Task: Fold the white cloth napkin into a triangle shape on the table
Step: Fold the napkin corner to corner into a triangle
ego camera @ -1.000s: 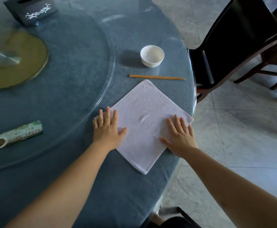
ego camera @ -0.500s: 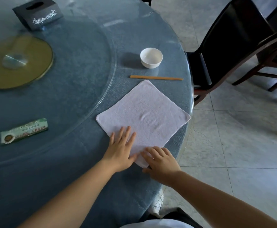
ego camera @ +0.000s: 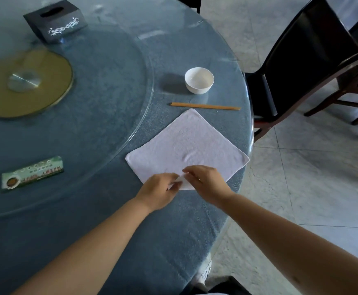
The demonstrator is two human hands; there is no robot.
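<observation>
The white cloth napkin (ego camera: pixel 191 145) lies as a diamond on the blue round table (ego camera: pixel 101 135), near its right edge. My left hand (ego camera: pixel 158 191) and my right hand (ego camera: pixel 207 180) meet at the napkin's near corner. Both pinch that corner, which is lifted and turned a little off the tablecloth. The rest of the napkin lies flat, with a small crease near its middle. The near corner's tip is partly hidden by my fingers.
A pair of wooden chopsticks (ego camera: pixel 205 106) lies just beyond the napkin's far corner, with a white bowl (ego camera: pixel 199 80) behind it. A glass turntable (ego camera: pixel 114 86) covers the table's middle; a green packet (ego camera: pixel 32 172) and a black tissue box (ego camera: pixel 55 21) rest on it. A dark chair (ego camera: pixel 301 60) stands right.
My hands slid from the napkin's side corners down to its near corner, went from pressing flat to pinching, and raised that corner off the table.
</observation>
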